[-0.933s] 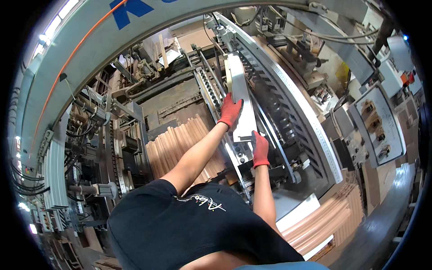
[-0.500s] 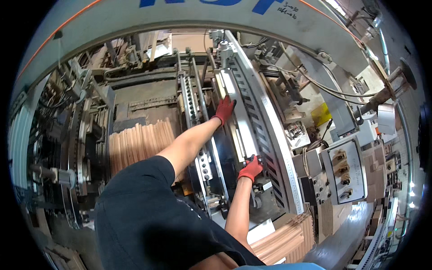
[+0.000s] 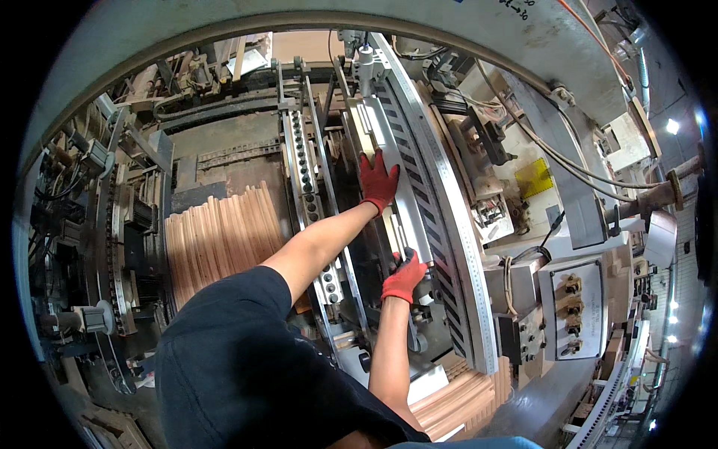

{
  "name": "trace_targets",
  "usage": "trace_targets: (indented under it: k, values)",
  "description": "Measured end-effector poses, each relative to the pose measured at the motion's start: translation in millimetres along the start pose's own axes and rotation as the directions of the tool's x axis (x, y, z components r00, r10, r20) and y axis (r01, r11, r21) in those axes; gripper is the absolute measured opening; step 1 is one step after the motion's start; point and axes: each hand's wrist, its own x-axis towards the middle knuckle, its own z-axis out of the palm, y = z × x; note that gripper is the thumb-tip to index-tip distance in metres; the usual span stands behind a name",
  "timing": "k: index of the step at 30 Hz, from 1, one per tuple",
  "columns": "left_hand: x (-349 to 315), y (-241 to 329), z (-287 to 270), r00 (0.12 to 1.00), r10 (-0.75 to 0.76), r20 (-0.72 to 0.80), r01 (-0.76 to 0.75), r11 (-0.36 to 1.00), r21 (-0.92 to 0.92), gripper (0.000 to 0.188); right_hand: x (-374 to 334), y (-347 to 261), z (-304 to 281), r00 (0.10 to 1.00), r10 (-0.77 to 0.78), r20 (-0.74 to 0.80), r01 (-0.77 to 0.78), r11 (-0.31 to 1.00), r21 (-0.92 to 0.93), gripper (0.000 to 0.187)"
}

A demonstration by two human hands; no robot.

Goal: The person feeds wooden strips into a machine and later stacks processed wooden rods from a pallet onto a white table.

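My left hand (image 3: 379,182), in a red glove with dark fingertips, lies across a long pale strip (image 3: 363,135) on the machine bed, its fingers spread. The strip runs along a smooth metal plate (image 3: 407,196). Nearer to me, my right hand (image 3: 404,277), gloved the same way, has its fingers bent around the near end of the strip; its fingertips are partly hidden. Narrow white bars (image 3: 372,123) lie beside the strip. To the right of the plate runs a slotted black-and-silver rail (image 3: 419,179).
Thin wooden slats (image 3: 224,236) lie side by side at left, and more wooden slats (image 3: 464,396) are stacked near my right forearm. A roller rail (image 3: 305,172) stands left of the bed. At right are a control panel (image 3: 574,310) and hanging cables. A grey machine beam (image 3: 247,22) arches overhead.
My left hand has slid nearer along the strip and its fingers have spread. My right hand has shifted a little on the near end. The view has tilted slightly.
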Motion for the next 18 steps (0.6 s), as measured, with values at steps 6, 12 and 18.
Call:
trace_targets:
  k: [6, 12, 18]
  values:
    - [0.4, -0.9, 9.4, 0.999, 0.002, 0.049, -0.003, 1.0, 0.017, 0.076, -18.3, -12.2, -5.9, 0.995, -0.088, 0.051, 0.093, 0.989, -0.112, 0.025]
    - [17.9, -23.0, 9.0, 0.986, 0.035, 0.163, -0.017, 0.994, -0.112, 0.074, 4.4, -1.3, -50.4, 0.978, -0.182, 0.1, 0.187, 0.981, -0.048, 0.022]
    - [31.2, -33.6, 22.2, 0.928, -0.365, 0.077, 0.325, 0.689, -0.648, 0.069, 1.4, -8.4, -49.8, 0.988, -0.108, 0.111, 0.121, 0.986, -0.118, 0.019]
